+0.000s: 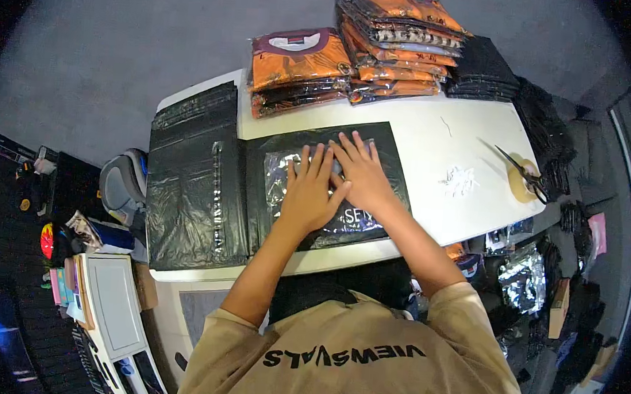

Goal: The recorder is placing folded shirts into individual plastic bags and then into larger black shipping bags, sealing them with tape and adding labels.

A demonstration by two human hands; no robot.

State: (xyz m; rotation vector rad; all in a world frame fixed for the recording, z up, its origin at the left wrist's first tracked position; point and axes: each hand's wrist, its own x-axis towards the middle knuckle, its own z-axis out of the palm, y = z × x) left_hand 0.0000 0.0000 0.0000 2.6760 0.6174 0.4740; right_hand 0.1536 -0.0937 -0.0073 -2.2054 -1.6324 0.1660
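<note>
Both my hands lie flat with fingers spread on a folded black garment in a clear plastic bag [277,172], which has white print near its lower right. My left hand [311,189] presses on its left half, and my right hand [361,172] on the upper right, the thumbs close together. Under the bagged garment is a black plastic mailer [398,166], its edges showing around it. Just left of it, several more flat black mailers [185,180] lie on the white table [429,146]. What is beneath my palms is hidden.
Bagged orange garments stand in a shorter stack [299,68] and a taller stack [395,56] at the table's far edge, beside folded black items [485,70]. Scissors [525,175] rest on a tape roll [524,188] at the right, near white scraps [459,181]. A white cabinet [114,304] stands lower left.
</note>
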